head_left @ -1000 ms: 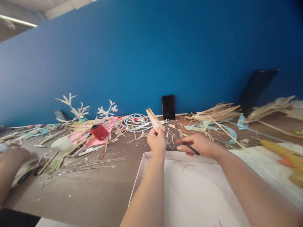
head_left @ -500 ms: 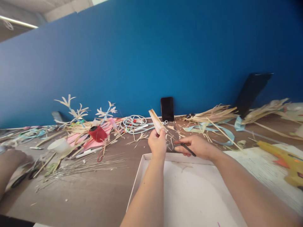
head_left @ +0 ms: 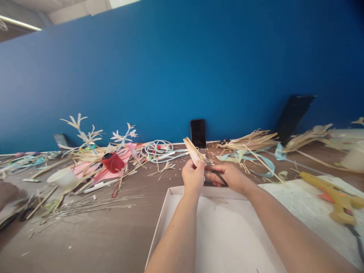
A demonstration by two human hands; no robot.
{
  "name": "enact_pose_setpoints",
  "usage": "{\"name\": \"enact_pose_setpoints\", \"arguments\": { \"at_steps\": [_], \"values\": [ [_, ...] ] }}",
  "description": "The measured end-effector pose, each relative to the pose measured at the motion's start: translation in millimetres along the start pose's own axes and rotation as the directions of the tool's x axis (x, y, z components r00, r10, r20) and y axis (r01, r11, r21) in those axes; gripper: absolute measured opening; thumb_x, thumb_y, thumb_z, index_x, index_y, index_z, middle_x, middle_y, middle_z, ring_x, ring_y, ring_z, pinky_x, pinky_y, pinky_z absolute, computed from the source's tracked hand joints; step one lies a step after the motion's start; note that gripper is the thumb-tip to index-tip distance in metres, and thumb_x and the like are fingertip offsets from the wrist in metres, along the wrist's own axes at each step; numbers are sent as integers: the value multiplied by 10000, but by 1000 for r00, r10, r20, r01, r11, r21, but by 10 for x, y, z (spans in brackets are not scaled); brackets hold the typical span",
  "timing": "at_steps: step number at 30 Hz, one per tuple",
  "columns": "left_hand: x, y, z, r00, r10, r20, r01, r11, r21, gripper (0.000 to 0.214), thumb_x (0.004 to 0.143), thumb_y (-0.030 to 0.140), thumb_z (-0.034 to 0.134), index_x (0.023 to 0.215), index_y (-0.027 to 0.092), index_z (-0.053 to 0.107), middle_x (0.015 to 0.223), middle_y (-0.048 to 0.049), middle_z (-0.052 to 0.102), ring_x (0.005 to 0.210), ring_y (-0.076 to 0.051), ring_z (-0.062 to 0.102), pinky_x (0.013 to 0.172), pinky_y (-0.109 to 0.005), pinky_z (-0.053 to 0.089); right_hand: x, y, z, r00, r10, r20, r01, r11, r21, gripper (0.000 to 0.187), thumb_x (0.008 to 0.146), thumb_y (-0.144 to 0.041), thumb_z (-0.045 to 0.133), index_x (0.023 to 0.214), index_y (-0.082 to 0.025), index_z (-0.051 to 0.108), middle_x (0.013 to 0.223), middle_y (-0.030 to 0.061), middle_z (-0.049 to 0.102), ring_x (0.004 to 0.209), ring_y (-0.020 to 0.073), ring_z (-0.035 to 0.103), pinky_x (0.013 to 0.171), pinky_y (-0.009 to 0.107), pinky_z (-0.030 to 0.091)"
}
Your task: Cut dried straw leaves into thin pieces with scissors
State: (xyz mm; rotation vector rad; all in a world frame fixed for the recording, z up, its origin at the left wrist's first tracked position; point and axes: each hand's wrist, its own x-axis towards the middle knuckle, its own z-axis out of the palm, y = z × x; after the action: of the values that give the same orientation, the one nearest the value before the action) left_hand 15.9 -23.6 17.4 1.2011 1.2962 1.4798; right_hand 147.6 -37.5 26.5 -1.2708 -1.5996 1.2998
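My left hand (head_left: 193,177) is closed round the lower end of a pale dried-leaf strip (head_left: 192,151) that points up and to the left. My right hand (head_left: 231,177) is closed on a thin black tool (head_left: 219,176), likely scissors, and its tip meets the strip beside my left thumb. Both hands hover over the far rim of a shallow white box (head_left: 182,190) that lies right in front of me.
A phone (head_left: 198,133) leans on the blue wall. Dried leaves (head_left: 250,139), light-blue ribbon (head_left: 263,161), a coiled cable (head_left: 156,148), a red spool (head_left: 113,162), a white cup (head_left: 63,177) and thin sticks (head_left: 93,203) litter the table. A yellow glue gun (head_left: 332,195) lies right. Another person's arm (head_left: 7,193) shows at left.
My right hand has moved left with the black tool until it meets the strip. The strip has tilted lower. The view has shifted slightly right.
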Motion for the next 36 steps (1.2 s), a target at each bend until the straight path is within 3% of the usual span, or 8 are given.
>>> {"name": "enact_pose_setpoints", "arguments": {
  "at_steps": [10,36],
  "values": [
    [11,-50,-7,1000,10,26,-10,1000,26,259,700,361,567,777,132,661,641,-24,627,576,-125,539,528,-209,393,-18,-35,8,1000,3,-20,-4,1000,-29,528,647,-496,676,1020,-122,679,528,2,542,488,117,471,481,247,359],
    [9,-26,-18,999,-8,36,8,1000,2,236,707,358,557,729,141,648,647,-30,651,602,-147,577,546,-224,418,-9,-35,55,999,-6,-51,2,997,-75,508,665,-493,658,1024,-133,671,475,-29,514,466,118,459,466,240,338]
  ]
}}
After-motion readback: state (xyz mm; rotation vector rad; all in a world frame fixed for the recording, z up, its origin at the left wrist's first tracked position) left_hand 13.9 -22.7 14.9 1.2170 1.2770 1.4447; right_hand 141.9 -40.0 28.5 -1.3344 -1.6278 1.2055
